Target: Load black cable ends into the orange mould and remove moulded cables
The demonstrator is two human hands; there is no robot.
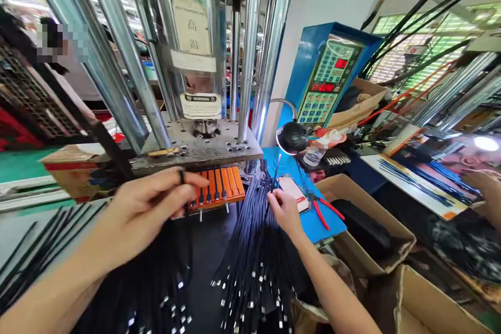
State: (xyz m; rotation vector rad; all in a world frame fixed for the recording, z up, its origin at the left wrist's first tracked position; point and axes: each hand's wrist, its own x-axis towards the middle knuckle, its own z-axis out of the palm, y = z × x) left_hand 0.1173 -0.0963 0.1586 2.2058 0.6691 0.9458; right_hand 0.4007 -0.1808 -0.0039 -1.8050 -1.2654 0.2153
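Note:
My left hand is at the left end of an orange slotted mould block, its thumb and index finger closed on a black cable that hangs below them. The grip itself is partly hidden by the fingers. Several black cable ends lie side by side in the block's slots; those on the right show no cable. My right hand pinches one black cable, its tip pointing up, above a large bundle of black cables with metal plugs at their lower ends.
A steel press plate with upright columns hangs over the block. Right of it are a lamp, a blue control box, red-handled pliers and cardboard boxes. At the far right, another person's hand touches blue cables.

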